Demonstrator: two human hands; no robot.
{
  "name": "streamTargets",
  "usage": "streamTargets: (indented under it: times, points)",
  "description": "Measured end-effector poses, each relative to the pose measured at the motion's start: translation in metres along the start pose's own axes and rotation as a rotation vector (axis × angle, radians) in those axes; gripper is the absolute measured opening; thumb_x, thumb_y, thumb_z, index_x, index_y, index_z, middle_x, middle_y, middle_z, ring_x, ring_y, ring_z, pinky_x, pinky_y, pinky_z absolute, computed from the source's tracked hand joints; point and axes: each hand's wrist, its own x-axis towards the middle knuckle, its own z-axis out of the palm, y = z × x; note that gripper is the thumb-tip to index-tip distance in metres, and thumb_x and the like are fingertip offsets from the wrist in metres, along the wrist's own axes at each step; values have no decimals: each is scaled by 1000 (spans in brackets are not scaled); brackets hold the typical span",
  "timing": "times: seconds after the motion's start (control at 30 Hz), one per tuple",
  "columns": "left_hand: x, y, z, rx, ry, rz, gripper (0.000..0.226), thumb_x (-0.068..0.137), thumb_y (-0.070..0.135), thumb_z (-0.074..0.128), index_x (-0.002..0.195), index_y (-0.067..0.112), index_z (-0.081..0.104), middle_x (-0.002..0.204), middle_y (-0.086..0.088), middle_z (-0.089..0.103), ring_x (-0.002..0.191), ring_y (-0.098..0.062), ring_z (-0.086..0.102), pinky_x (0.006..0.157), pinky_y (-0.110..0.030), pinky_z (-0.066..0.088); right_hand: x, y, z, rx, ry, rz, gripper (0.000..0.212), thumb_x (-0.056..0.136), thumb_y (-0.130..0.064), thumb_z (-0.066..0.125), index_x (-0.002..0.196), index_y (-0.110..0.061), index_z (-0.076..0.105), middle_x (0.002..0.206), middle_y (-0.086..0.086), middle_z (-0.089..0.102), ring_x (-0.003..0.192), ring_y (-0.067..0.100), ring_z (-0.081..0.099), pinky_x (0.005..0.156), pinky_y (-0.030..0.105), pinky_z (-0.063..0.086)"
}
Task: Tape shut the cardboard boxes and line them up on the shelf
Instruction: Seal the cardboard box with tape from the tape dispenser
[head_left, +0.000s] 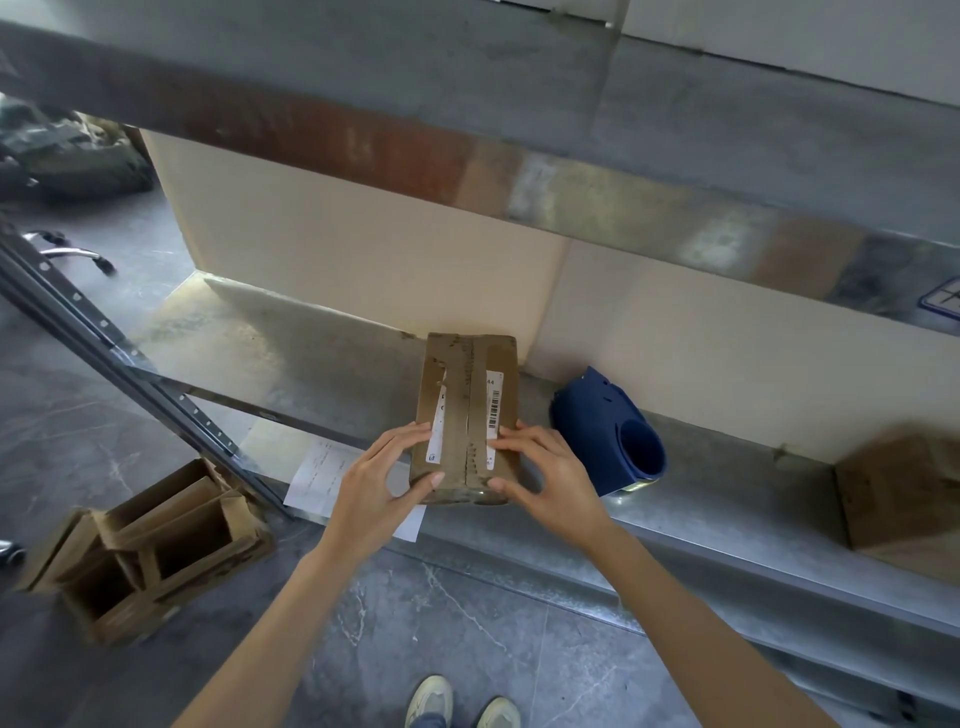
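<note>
Small box (466, 400) sits at shelf (727, 512) front by tape gun (605, 431), L grip (382, 480) & R grip (548, 470) each pinching its near end; rub tape flat w/ thumbs, then slide back square.

A white sheet of paper (332, 475) with faint writing lies flat, its near corner jutting over the grey veined floor (467, 623). At far left stand a swivel chair's chrome legs (72, 253) (one caster shows), and beyond them a dark crumpled bundle (72, 156), too blurred to name.
</note>
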Motion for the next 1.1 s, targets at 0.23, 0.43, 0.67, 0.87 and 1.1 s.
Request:
streamTargets:
  times: [0.23,0.43,0.67,0.87,1.1]
  points:
    - [7,-17,-23,55,72,-34,40,82,38,70,118,20,64,118,28,56,110,17,51,92,-2,39,8,-13,0,-219,-121,-116,65,76,-63,67,133,-32,59,133,-14,54,128,7,39,93,27,46]
    - [5,-16,-20,33,247,-143,26,84,17,77,106,21,65,107,9,61,97,-5,58,80,-10,47,19,-30,22,-154,-30,-112,56,70,-51,79,119,-26,68,119,-7,57,120,10,44,83,28,53]
    - [-3,-2,-8,165,250,-289,74,73,53,80,135,26,51,144,12,45,128,-17,33,99,-31,39,28,-43,36,-125,-16,-102,56,70,-58,74,118,-31,66,118,-12,54,114,7,42,76,24,48]
    - [5,-21,-31,96,155,-159,59,76,33,83,128,21,58,140,4,43,124,-3,38,94,-11,38,49,-19,9,-227,-86,26,82,71,-77,58,143,-42,40,155,-12,26,143,17,21,114,42,23]
    - [19,-31,-42,29,91,-176,55,83,10,77,133,13,54,140,4,43,122,-11,47,97,-31,51,58,-3,10,-55,-100,200,73,81,-73,50,145,-41,36,160,-16,10,148,12,12,119,40,21]
